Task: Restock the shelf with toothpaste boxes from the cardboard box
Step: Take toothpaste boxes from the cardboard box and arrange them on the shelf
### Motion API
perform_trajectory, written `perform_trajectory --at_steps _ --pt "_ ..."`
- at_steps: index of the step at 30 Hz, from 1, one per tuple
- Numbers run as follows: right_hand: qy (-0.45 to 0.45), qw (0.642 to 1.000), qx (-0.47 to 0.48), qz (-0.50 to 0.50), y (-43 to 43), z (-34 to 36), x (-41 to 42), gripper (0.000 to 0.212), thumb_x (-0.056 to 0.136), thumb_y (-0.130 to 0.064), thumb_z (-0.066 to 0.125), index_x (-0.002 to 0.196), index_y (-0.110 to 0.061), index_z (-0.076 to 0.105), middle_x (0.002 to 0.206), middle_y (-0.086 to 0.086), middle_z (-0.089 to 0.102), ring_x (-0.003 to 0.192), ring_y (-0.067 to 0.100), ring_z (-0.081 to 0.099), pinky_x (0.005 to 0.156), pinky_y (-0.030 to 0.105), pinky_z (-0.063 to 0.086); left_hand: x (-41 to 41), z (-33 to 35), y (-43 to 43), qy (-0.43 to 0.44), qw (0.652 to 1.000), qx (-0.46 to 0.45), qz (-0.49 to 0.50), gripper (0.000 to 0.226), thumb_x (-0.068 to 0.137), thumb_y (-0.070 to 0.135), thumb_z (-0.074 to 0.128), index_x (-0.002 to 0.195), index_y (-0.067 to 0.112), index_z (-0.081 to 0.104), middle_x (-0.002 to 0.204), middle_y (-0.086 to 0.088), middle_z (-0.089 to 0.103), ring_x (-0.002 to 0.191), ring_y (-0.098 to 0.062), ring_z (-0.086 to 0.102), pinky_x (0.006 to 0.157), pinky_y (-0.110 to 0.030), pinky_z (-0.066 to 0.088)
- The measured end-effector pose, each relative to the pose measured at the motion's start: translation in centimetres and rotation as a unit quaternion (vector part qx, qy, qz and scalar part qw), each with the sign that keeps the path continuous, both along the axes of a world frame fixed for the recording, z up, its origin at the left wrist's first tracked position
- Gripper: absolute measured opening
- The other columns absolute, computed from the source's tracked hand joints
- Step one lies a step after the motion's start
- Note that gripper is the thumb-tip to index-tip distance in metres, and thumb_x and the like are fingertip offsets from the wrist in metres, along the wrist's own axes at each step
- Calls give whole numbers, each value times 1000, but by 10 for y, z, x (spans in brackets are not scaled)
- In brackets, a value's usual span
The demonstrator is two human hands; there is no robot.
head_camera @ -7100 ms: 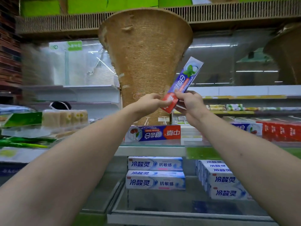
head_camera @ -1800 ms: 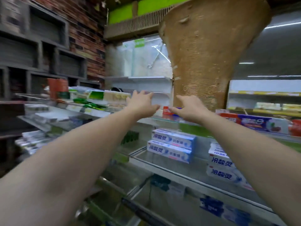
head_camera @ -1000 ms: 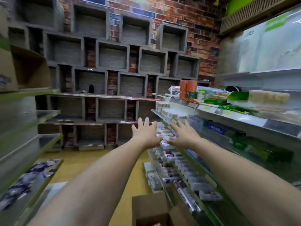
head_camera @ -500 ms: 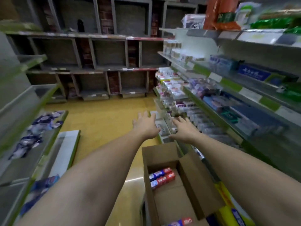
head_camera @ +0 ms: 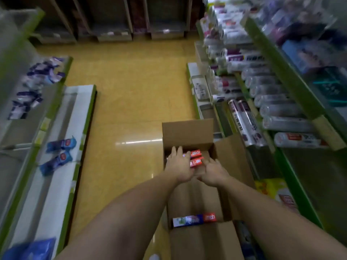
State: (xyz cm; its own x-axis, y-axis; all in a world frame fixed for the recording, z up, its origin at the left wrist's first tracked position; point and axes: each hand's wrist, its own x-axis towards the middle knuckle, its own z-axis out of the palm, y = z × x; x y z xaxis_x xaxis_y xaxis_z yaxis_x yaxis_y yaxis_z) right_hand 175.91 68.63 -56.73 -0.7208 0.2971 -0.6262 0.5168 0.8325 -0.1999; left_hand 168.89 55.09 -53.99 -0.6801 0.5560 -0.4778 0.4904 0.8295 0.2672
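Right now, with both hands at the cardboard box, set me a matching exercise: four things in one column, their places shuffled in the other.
Things:
1. left hand
2. lone toothpaste box
3. blue packets
4. cardboard box

Places:
A. on the low white shelf at the left
B. beside the right-hand shelves, flaps open
C. at the near end inside the cardboard box
D. over the two red-ended toothpaste boxes at the far end

Pairs: 1-D, 2-C, 3-A, 4-B

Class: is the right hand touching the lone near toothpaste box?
Apart. Head view shows bare carton between right hand and that toothpaste box.
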Motion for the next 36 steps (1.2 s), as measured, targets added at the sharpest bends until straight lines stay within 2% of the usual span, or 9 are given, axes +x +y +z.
perform_trajectory --at_steps 4,7,12,15,18,21,27,33,36 --pt "-65 994 -74 -41 5 -42 18 74 87 -45 64 151 -20 36 153 9 40 137 29 42 108 32 38 35 -53 16 -80 996 -35 11 73 93 40 60 157 21 28 167 -15 7 154 -39 2 124 -55 12" --pt "-111 985 -111 -69 9 -79 32 75 88 -35 66 153 -17 33 154 9 40 139 27 41 109 26 35 59 -85 23 -173 981 -83 33 75 92 43 64 157 23 30 169 -11 5 155 -35 0 124 -56 9" --pt "-171 972 -124 -107 15 -122 56 66 90 -26 62 151 -16 38 148 11 48 132 29 48 107 32 43 74 -138 9 -252 948 -179 80 59 94 44 62 146 22 45 157 -12 32 144 -33 30 115 -53 33" --pt "-200 961 -140 -131 18 -140 65 58 91 -23 60 146 -15 44 142 11 53 127 28 51 106 36 45 80 -156 -1 -284 933 -195 100 45 96 41 60 135 20 53 141 -9 49 127 -26 47 107 -46 42" --pt "-215 945 -149 -194 19 -153 69 40 92 -24 60 131 -15 56 130 9 60 118 26 55 100 38 48 87 -169 0 -307 926 -193 103 47 93 41 64 135 21 53 134 -8 55 119 -24 54 103 -45 46" --pt "-205 924 -135 -295 22 -160 68 34 95 -27 59 123 -8 61 125 12 63 115 27 59 89 30 47 92 -180 8 -334 919 -187 96 54 90 44 67 137 23 51 133 -7 57 118 -24 55 101 -47 47" --pt "-148 873 -155 -438 21 -160 51 38 88 -34 59 118 -9 61 114 12 65 102 31 63 93 45 53 94 -195 15 -326 929 -160 72 57 85 36 74 136 19 53 132 -8 61 119 -27 58 97 -37 48" --pt "-73 886 -174 -424 32 -164 -6 20 87 -34 71 101 -21 64 102 4 66 100 24 63 90 31 50 76 -200 16 -307 927 -117 181 47 90 25 65 134 17 51 131 -10 62 117 -29 60 96 -38 51" --pt "-7 929 -130 -347 37 -165 -38 36 89 -18 67 125 -20 62 121 8 65 114 28 60 94 33 49 66 -199 16 -326 901 -97 271 50 92 31 66 138 17 50 134 -8 60 120 -27 59 91 -33 48"
